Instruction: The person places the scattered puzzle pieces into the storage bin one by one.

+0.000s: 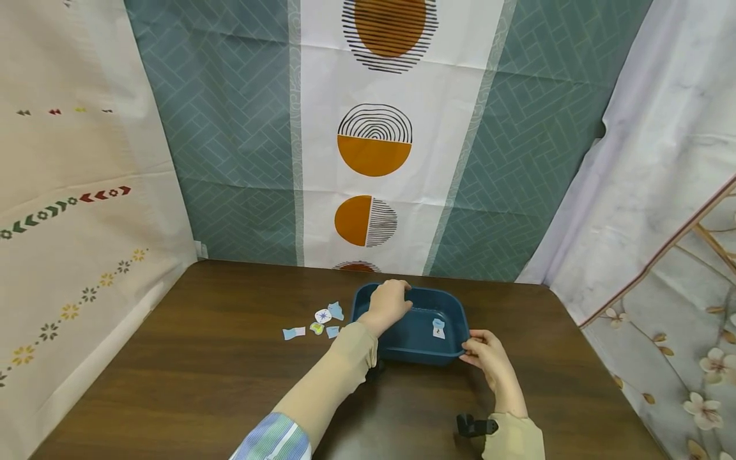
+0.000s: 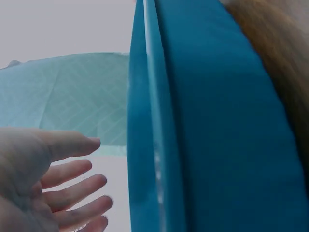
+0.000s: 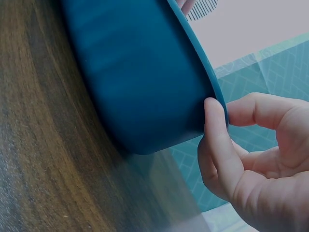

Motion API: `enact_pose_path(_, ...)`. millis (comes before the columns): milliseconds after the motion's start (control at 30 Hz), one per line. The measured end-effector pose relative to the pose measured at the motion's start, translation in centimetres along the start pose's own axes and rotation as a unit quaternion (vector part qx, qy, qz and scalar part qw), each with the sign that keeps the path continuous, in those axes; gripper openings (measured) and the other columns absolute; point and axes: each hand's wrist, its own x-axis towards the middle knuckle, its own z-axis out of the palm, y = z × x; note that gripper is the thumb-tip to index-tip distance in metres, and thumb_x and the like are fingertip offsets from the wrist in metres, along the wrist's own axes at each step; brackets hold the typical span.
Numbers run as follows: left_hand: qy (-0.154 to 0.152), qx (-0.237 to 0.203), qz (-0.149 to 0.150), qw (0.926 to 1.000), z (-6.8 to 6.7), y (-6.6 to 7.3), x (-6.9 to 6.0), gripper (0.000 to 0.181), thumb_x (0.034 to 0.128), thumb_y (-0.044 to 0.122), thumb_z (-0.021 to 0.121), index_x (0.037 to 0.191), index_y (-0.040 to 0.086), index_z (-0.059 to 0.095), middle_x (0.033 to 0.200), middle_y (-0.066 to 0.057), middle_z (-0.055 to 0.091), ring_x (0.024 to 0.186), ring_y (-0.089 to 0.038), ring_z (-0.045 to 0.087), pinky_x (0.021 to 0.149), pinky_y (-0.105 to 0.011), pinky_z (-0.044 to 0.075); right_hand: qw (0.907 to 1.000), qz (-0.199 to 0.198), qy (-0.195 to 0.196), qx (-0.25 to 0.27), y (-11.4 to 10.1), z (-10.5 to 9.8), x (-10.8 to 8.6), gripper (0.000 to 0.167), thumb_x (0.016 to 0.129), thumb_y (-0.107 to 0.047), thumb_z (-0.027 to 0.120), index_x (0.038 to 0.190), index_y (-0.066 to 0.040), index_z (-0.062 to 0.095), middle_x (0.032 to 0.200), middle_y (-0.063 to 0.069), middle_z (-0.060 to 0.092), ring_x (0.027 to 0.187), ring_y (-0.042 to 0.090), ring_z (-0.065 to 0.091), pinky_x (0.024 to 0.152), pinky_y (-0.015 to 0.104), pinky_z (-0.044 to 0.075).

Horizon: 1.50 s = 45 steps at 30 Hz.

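Blue rectangular plastic tub (image 1: 415,327): our R hand (image 1: 486,355) pinches it @ 4 o'clock, prob. for steadiness; L hand (image 1: 388,305) spread, approx. 11 o'clock.

Brown table (image 1: 230,364) bears blue tub (image 1: 422,359); paper cutouts (image 1: 323,316).

In the head view, the table (image 1: 172,370) fills the lower part of the frame, and the box (image 1: 411,332) is on it, a little right of the middle. Inside the box, near its right end, lies one piece (image 1: 439,329). Several other pieces (image 1: 323,316) lie on the table, just left of the box. My left hand (image 1: 390,305) is over the left half of the box; my right hand (image 1: 491,361) is at its near right corner. Behind the table, in the upper middle, hangs a cloth (image 1: 241,128).
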Motion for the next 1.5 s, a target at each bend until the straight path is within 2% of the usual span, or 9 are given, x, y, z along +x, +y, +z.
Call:
enact_pose_path(167,0.039,0.000,0.011,0.9992,-1.2,-1.4,-0.3,0.038,0.0893,0.018,0.071,0.126,0.007,0.065,0.127,-0.012,0.064,0.115,-0.033,0.059,0.089,-0.044,0.054,1.0000,0.000,-0.001,0.005,0.0,0.0,0.0,0.047,0.089,0.003,0.052,0.130,0.018,0.034,0.089,0.007,0.052,0.074,0.013,0.051,0.064,0.019,0.056)
enact_pose_path(300,0.066,0.000,0.005,0.9978,-2.3,-3.1,-0.4,0.040,0.0908,0.020,0.070,0.128,0.005,0.063,0.132,-0.015,0.061,0.121,-0.036,0.055,0.095,-0.048,0.051,1.0000,0.000,-0.001,0.006,0.0,0.0,0.0,0.047,0.089,0.003,0.052,0.130,0.018,0.035,0.088,0.006,0.052,0.073,0.012,0.051,0.064,0.019,0.055)
enact_pose_path(433,0.088,-0.001,-0.007,0.9961,-3.4,-5.1,-0.5,0.038,0.0929,0.020,0.067,0.128,0.004,0.063,0.132,-0.017,0.060,0.124,-0.038,0.053,0.096,-0.050,0.050,1.0000,-0.002,-0.001,0.005,0.0,0.0,0.0,0.047,0.089,0.003,0.052,0.130,0.018,0.035,0.087,0.006,0.052,0.073,0.012,0.051,0.064,0.019,0.055)
enact_pose_path(567,0.094,-0.002,-0.031,0.9950,-4.1,-7.3,-0.6,0.039,0.0940,0.020,0.065,0.129,0.004,0.062,0.133,-0.018,0.060,0.125,-0.039,0.053,0.097,-0.051,0.050,1.0000,-0.003,-0.003,0.005,-0.1,0.0,0.0,0.047,0.089,0.003,0.052,0.130,0.018,0.034,0.088,0.006,0.052,0.073,0.013,0.051,0.064,0.019,0.055)
enact_pose_path(800,0.070,0.001,-0.074,0.9948,-4.0,-10.6,-0.8,0.044,0.0934,0.019,0.066,0.134,0.004,0.058,0.134,-0.020,0.058,0.122,-0.039,0.053,0.092,-0.051,0.051,1.0000,-0.001,-0.002,0.004,-0.1,0.0,0.0,0.048,0.089,0.003,0.052,0.131,0.018,0.034,0.089,0.007,0.052,0.073,0.013,0.051,0.064,0.019,0.055)
enact_pose_path(1067,0.023,0.032,-0.104,0.9938,-2.7,-13.3,-1.3,0.049,0.0910,0.021,0.069,0.133,0.000,0.057,0.131,-0.022,0.057,0.120,-0.041,0.053,0.090,-0.053,0.052,1.0000,-0.003,0.003,-0.001,0.1,0.0,0.0,0.047,0.088,0.003,0.052,0.130,0.017,0.035,0.090,0.008,0.051,0.074,0.012,0.051,0.065,0.018,0.055)
enact_pose_path(1300,-0.036,0.054,-0.125,0.9901,-1.9,-14.6,-1.9,0.047,0.0910,0.024,0.070,0.129,-0.002,0.060,0.127,-0.022,0.056,0.116,-0.040,0.053,0.088,-0.052,0.052,1.0000,-0.003,0.004,-0.006,0.3,0.0,0.1,0.046,0.089,0.002,0.053,0.129,0.017,0.036,0.089,0.007,0.052,0.074,0.013,0.051,0.065,0.018,0.055)
enact_pose_path(1500,-0.047,0.047,-0.130,0.9893,-1.4,-15.0,-2.3,0.044,0.0912,0.027,0.070,0.125,0.000,0.063,0.124,-0.022,0.056,0.112,-0.038,0.051,0.087,-0.052,0.051,1.0000,-0.006,0.006,0.000,0.2,0.0,0.0,0.046,0.088,0.003,0.052,0.129,0.017,0.036,0.088,0.007,0.052,0.073,0.013,0.051,0.064,0.018,0.055)
